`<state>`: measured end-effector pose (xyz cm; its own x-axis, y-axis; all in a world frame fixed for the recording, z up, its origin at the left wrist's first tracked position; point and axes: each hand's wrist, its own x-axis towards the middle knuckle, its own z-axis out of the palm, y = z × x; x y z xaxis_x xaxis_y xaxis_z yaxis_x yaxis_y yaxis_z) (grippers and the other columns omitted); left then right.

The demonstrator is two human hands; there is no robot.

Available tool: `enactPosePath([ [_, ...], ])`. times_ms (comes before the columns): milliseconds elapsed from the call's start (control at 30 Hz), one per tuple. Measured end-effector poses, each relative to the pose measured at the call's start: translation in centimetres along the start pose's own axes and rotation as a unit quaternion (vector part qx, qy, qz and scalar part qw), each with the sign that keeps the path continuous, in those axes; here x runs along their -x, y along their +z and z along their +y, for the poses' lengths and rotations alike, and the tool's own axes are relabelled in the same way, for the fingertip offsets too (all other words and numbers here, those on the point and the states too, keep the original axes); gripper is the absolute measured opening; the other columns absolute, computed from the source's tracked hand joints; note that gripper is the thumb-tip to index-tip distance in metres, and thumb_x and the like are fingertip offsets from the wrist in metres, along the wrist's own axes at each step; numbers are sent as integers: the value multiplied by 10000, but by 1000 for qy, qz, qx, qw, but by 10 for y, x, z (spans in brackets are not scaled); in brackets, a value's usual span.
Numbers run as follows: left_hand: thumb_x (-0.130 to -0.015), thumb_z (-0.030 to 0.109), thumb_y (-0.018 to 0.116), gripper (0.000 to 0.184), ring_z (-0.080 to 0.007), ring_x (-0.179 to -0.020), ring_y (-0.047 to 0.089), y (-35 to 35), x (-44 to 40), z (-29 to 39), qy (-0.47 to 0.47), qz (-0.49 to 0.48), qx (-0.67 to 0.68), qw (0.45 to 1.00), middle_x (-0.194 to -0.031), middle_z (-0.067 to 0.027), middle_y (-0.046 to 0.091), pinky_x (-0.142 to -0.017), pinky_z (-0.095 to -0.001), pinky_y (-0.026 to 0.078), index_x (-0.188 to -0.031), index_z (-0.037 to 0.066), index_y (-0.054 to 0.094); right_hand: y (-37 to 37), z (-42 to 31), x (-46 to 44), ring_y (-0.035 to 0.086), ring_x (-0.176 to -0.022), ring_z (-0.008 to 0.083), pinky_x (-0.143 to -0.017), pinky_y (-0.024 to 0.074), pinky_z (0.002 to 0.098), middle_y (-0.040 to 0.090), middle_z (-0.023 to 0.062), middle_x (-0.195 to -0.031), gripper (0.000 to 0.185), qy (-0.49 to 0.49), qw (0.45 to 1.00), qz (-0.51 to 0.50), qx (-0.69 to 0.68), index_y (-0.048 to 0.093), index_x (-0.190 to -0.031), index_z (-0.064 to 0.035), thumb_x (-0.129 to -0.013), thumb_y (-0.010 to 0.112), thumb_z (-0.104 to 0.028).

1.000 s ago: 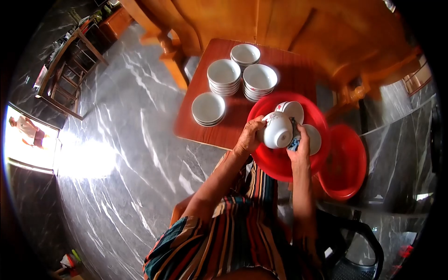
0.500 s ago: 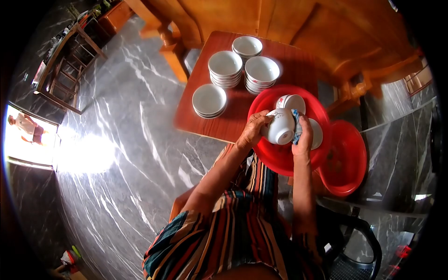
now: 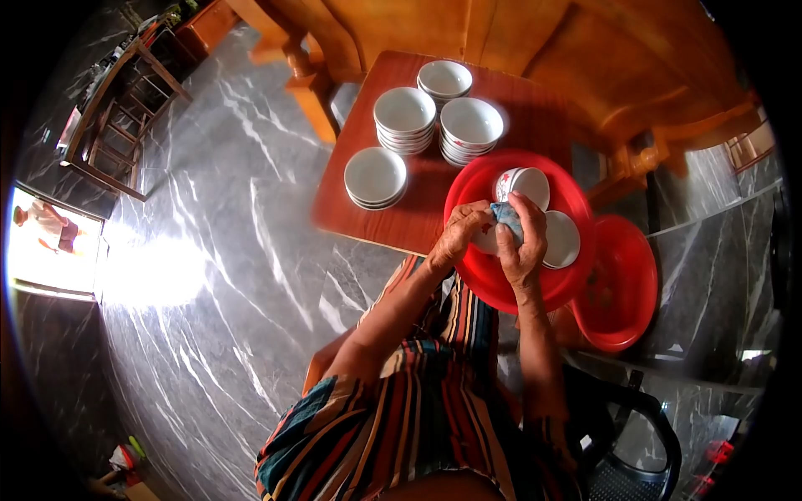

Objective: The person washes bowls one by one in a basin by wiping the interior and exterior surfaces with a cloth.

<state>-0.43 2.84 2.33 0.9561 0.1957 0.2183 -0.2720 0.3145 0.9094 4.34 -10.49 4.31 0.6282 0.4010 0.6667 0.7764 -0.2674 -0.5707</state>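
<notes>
Over a red basin (image 3: pixel 468 280), my left hand (image 3: pixel 461 234) grips a white bowl (image 3: pixel 483 242), which is largely hidden behind my hands. My right hand (image 3: pixel 523 238) presses a bluish cloth (image 3: pixel 507 220) against the bowl, its fingers closed round the cloth. Inside the basin lie a white bowl with a red pattern (image 3: pixel 531 187) and a plain-looking white bowl (image 3: pixel 561 240). Several stacks of white bowls stand on the red-brown table: a back stack (image 3: pixel 444 78), a left stack (image 3: pixel 404 111), a right stack (image 3: pixel 471 123) and a lower front stack (image 3: pixel 375 176).
The red-brown table (image 3: pixel 334 219) stands against carved wooden furniture (image 3: pixel 401 29). A second red basin (image 3: pixel 618 288) is at the right, with a black chair (image 3: pixel 660 417) below it. Far left, a person (image 3: pixel 52 224) shows in a bright doorway, near a wooden chair (image 3: pixel 125 125).
The bowl in my hands has turned, and its base no longer faces the camera. My right hand has moved left with the cloth across the bowl.
</notes>
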Motion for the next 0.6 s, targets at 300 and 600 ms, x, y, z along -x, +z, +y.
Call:
enactPosePath([
  [300,-858,165,596,226,-32,-572,410,-5,-3,-14,-105,22,92,990,-596,48,509,-544,-199,311,-650,77,588,-7,17,0,517,-1086,214,-936,382,304,573,128,-1156,423,221,953,14,-207,528,-1199,10,-873,501,-258],
  [600,-847,140,602,208,-33,-577,413,-1,-8,-18,-53,65,29,996,-608,54,524,-554,-197,317,-646,87,587,-6,14,0,479,-988,287,-893,368,382,512,153,-1083,420,138,989,46,-29,540,-1219,-79,-902,503,-352],
])
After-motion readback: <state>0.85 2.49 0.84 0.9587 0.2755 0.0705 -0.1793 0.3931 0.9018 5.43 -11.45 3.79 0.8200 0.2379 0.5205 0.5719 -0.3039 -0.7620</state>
